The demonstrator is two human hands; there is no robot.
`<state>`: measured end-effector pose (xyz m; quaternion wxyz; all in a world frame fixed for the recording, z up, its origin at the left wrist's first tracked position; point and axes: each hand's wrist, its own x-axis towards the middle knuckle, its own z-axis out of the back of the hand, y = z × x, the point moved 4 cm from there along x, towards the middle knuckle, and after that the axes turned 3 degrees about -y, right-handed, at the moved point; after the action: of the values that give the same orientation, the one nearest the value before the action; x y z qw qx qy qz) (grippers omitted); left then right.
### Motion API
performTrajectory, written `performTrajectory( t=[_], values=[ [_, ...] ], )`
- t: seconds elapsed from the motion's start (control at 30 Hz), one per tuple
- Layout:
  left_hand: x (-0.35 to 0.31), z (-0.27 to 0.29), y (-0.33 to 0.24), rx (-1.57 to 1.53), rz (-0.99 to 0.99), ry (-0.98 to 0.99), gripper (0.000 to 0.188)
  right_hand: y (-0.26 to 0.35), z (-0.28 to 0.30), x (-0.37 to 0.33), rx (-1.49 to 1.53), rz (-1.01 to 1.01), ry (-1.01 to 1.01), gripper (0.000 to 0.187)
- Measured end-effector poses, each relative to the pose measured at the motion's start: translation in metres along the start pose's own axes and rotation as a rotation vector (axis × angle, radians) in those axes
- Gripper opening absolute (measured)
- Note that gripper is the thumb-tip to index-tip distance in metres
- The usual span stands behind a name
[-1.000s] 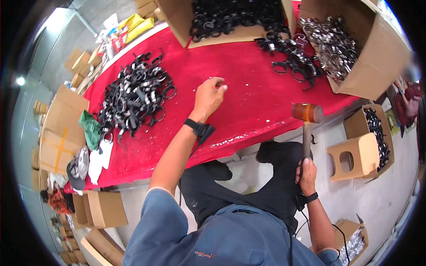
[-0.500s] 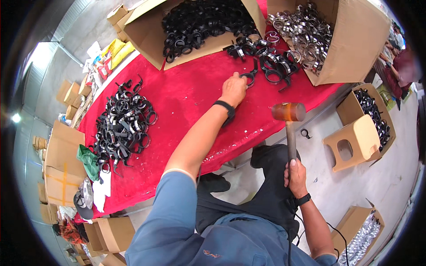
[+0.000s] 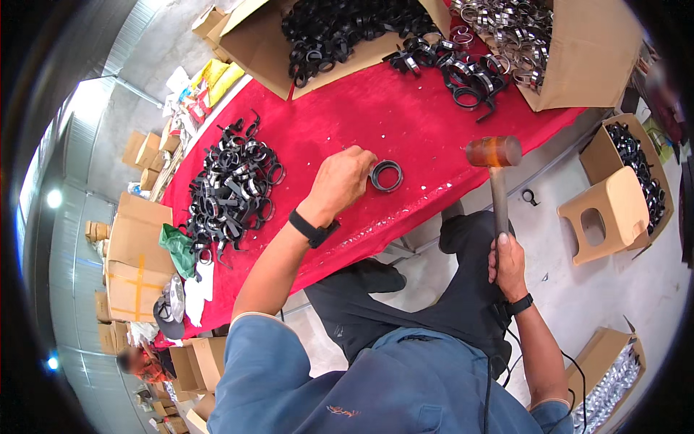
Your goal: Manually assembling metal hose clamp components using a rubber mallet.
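My left hand is over the red-covered table, its fingers closed at the edge of a black ring-shaped clamp; the fingers hide part of it. My right hand grips the wooden handle of a mallet. The mallet stands upright beside the table's near edge, its brown head raised. To the left of my left hand lies a heap of black and silver ring clamps. Further off at the right, a smaller group of loose clamps lies in front of the boxes.
At the back a cardboard box holds black rings, and another box holds silver bands. A tan stool stands on the floor at right beside a box of black parts. One clamp lies on the floor.
My left hand has brought the clamp away from the loose group, back toward me and left. The mallet stays upright in my right hand. The head view has shifted a little.
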<state>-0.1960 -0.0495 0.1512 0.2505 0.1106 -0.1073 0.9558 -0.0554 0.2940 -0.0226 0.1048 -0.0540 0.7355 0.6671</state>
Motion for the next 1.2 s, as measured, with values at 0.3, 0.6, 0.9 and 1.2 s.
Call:
performTrajectory(
  t=[0.3, 0.6, 0.9, 1.2],
  values=[
    [-0.019, -0.051, 0.055, 0.18, 0.088, 0.238, 0.043, -0.004, 0.003, -0.005, -0.016, 0.005, -0.018, 0.05],
    [-0.03, -0.071, 0.085, -0.134, 0.256, -0.057, 0.029, -0.003, 0.002, -0.004, -0.03, -0.004, -0.03, 0.049],
    [-0.094, -0.073, -0.025, -1.349, 0.903, -0.1, 0.034, -0.005, 0.006, -0.008, -0.121, 0.007, -0.024, 0.051],
    [-0.131, -0.176, -0.091, -1.424, 0.908, -0.394, 0.035, 0.008, 0.001, -0.012, -0.216, 0.041, 0.033, 0.049]
  ],
)
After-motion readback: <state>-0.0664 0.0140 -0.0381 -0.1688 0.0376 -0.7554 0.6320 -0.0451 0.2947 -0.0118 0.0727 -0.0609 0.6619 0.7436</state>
